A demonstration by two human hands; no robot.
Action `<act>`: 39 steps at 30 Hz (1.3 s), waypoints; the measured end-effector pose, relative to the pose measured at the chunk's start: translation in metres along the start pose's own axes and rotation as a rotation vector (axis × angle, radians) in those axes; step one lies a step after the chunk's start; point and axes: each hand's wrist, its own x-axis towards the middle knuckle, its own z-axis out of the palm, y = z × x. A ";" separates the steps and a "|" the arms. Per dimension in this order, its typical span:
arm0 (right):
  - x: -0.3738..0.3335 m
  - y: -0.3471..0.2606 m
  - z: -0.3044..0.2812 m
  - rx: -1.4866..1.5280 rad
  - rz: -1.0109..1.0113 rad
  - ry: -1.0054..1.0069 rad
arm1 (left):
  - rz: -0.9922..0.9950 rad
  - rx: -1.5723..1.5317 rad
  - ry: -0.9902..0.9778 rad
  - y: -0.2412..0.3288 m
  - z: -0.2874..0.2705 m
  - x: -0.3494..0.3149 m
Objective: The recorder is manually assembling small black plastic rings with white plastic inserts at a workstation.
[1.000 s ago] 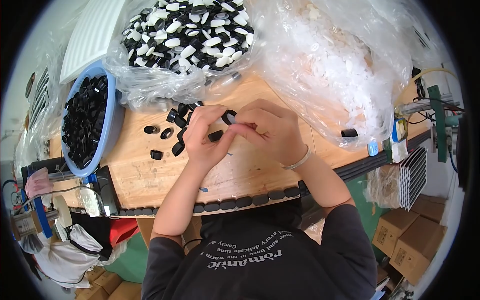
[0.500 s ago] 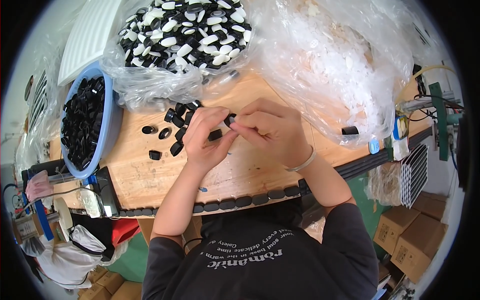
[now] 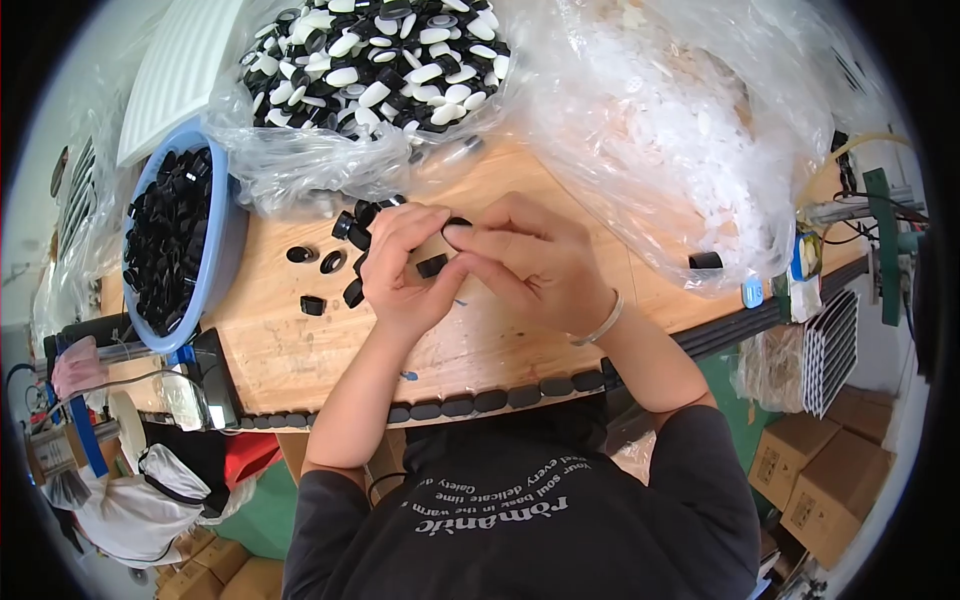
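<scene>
A small black plastic cap [image 3: 456,223] is held up between my two hands over the wooden table. The fingertips of my left hand [image 3: 408,268] grip its left side. My right hand [image 3: 540,262] is at its other side, with the index fingertip pressed against the cap's opening and the thumb below. The inside of the cap is mostly covered by that finger. In the gap between my left thumb and fingers, another black cap [image 3: 433,265] shows on the tabletop. Several loose black caps [image 3: 352,230] lie left of my left hand, some partly hidden by it.
A blue basin [image 3: 228,235] full of black parts stands at the left. Behind my hands is a plastic bag [image 3: 300,170] of black and white pieces. Another clear bag [image 3: 600,180] with small white pieces lies at the right, a black cap [image 3: 704,260] by it. Black pads line the table's front edge.
My right fingers have shifted from a pinch beside the cap to the index fingertip pressing on its opening. The cap has risen slightly. My left hand has barely moved.
</scene>
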 end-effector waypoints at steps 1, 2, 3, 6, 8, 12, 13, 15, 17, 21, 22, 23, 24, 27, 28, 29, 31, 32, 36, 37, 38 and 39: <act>0.003 -0.005 -0.002 0.003 0.089 0.025 | -0.001 0.000 0.000 -0.001 0.000 0.000; 0.005 -0.007 -0.002 0.009 0.177 0.048 | -0.020 -0.032 0.011 -0.002 -0.002 0.000; 0.004 -0.005 -0.003 0.012 0.175 0.046 | -0.039 -0.064 0.022 -0.002 -0.003 0.000; 0.003 0.005 -0.007 0.163 0.382 0.057 | -0.034 -0.048 0.024 -0.002 -0.004 0.000; -0.001 0.010 -0.007 0.410 0.626 -0.123 | -0.029 -0.055 0.016 -0.001 -0.003 0.001; -0.002 0.012 0.000 0.607 0.686 -0.114 | 0.025 -0.031 0.002 0.001 -0.003 0.004; 0.000 0.010 -0.001 0.622 0.717 -0.125 | 0.024 -0.030 0.002 0.001 -0.003 0.004; -0.001 0.011 -0.002 0.635 0.749 -0.133 | 0.057 -0.010 -0.004 0.000 -0.003 0.004; -0.003 0.013 0.000 0.619 0.707 -0.131 | 0.079 0.021 -0.005 0.001 -0.003 0.005; -0.001 0.009 0.001 0.631 0.749 -0.118 | 0.108 0.062 -0.018 0.001 -0.005 0.006; -0.001 0.009 0.002 0.639 0.764 -0.112 | 0.107 0.062 -0.020 0.001 -0.006 0.005; -0.001 0.009 0.002 0.645 0.780 -0.105 | 0.112 0.066 -0.019 0.000 -0.005 0.005; 0.000 0.007 0.001 0.644 0.782 -0.103 | 0.116 0.069 -0.018 -0.001 -0.005 0.004; 0.003 0.004 -0.001 0.670 0.891 -0.126 | 0.131 0.090 -0.022 0.000 -0.003 0.004; 0.002 0.005 0.000 0.676 0.870 -0.126 | 0.131 0.088 -0.024 0.000 -0.003 0.004; 0.000 0.007 0.002 0.684 0.849 -0.127 | 0.136 0.096 -0.020 0.000 -0.003 0.004; -0.002 0.011 0.004 0.677 0.824 -0.129 | 0.142 0.105 -0.019 0.000 -0.002 0.003; -0.002 0.012 0.004 0.663 0.799 -0.132 | 0.151 0.109 -0.014 0.001 -0.002 0.005; -0.004 0.012 0.008 0.674 0.784 -0.111 | 0.169 0.119 -0.005 0.003 -0.002 0.005; -0.005 0.011 0.009 0.702 0.783 -0.089 | 0.169 0.117 -0.006 0.003 -0.001 0.005; -0.007 0.011 0.011 0.732 0.780 -0.068 | 0.174 0.126 -0.008 0.003 -0.002 0.005; -0.008 0.012 0.013 0.734 0.779 -0.069 | 0.179 0.134 -0.010 0.004 -0.002 0.005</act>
